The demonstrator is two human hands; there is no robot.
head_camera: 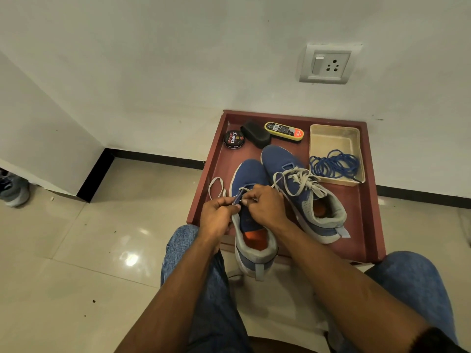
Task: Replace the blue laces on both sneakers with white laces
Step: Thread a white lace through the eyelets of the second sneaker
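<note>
Two blue sneakers stand on a reddish-brown tray table [362, 225]. The right sneaker [303, 192] carries a white lace tied in a bow. The left sneaker [251, 225] sits at the tray's near edge with its heel hanging over. My left hand [218, 215] pinches the sneaker's eyelet flap. My right hand [265, 203] pinches the end of a white lace [216, 188] against the same flap. The lace loops out over the tray's left rim. Blue laces [335, 164] lie coiled in a beige plastic tray [334, 138].
At the tray's back stand a round black polish tin [234, 140], a black sponge block [256, 133] and a yellow shoe-shine sponge case [284, 131]. A wall socket [327, 63] is above. Another shoe [14, 189] lies on the tiled floor at far left. My knees flank the tray.
</note>
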